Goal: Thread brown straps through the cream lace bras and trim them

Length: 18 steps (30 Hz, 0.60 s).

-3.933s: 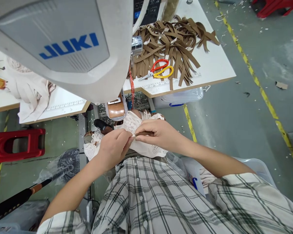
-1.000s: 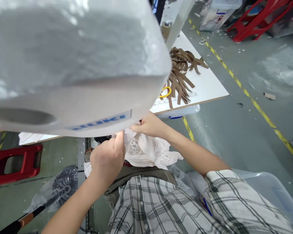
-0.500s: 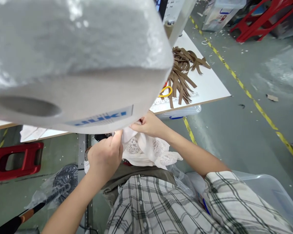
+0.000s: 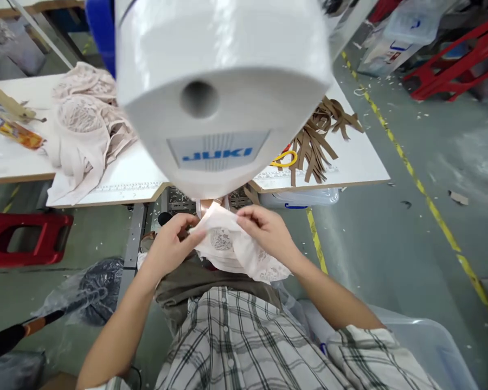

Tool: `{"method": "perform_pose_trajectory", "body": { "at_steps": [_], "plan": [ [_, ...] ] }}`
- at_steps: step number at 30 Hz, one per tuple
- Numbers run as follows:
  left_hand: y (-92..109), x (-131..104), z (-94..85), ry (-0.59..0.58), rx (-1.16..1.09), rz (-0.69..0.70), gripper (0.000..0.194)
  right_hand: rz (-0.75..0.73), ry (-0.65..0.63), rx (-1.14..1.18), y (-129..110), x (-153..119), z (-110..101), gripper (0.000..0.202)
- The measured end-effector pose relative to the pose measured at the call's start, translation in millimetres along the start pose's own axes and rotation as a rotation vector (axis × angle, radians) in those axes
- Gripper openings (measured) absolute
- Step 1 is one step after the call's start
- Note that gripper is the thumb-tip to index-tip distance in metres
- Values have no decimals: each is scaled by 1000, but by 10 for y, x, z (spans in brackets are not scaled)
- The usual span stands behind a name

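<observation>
Both hands pinch a white lace garment (image 4: 244,248) whose upper edge is stretched beneath the head of a JUKI sewing machine (image 4: 228,116). My left hand (image 4: 171,246) is closed on its left edge, thumb over the cloth. At the upper right edge, my right hand (image 4: 270,233) grips the cloth between thumb and fingers. A bright light falls on the cloth's raised tip, near the copper-coloured machine part (image 4: 207,207). Lace panels hang below, over my lap. The needle area is hidden behind the machine head.
Pale lace garments (image 4: 83,127) lie piled on the white table's left part. On the right part are brown fabric strips (image 4: 313,143) and yellow-handled scissors (image 4: 285,158). A red stool (image 4: 26,216) stands at left; a clear plastic bin (image 4: 423,330) sits at lower right.
My view has shifted back, showing more of the machine and the left table. My hands have moved apart, spreading the garment's upper edge between them.
</observation>
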<state>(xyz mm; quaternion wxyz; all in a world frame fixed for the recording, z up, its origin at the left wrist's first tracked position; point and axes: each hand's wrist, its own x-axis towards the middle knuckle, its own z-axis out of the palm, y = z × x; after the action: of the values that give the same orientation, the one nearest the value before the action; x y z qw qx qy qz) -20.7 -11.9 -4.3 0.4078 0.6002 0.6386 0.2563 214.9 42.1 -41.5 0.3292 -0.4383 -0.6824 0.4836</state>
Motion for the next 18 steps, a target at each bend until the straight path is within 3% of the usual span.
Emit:
{"method": "perform_pose_trajectory", "body": {
  "at_steps": [3, 5, 7, 11, 13, 15, 18],
  "plan": [
    [-73, -26, 25, -273, -155, 64, 36, -9, -102, 3, -99, -378, 75, 17],
    [-125, -91, 74, -368, -350, 53, 32, -63, -169, 38, -153, -552, 159, 17],
    [-178, -208, 83, -293, -463, -15, 31, -113, -219, 73, -177, -614, 276, 17],
    [-262, -519, -119, 82, -442, -129, 32, -147, -367, 51, -170, -392, 654, 26],
    [-280, -640, -269, 178, -377, -138, 32, -153, -479, 96, -172, -188, 902, 48],
    [-299, -701, -386, 190, -292, -136, 31, -60, -563, 307, -164, -5, 1138, 69],
    [-379, -681, -421, 104, -178, -141, 32, 268, -487, 723, -70, 127, 1368, 55]
  ]
}}
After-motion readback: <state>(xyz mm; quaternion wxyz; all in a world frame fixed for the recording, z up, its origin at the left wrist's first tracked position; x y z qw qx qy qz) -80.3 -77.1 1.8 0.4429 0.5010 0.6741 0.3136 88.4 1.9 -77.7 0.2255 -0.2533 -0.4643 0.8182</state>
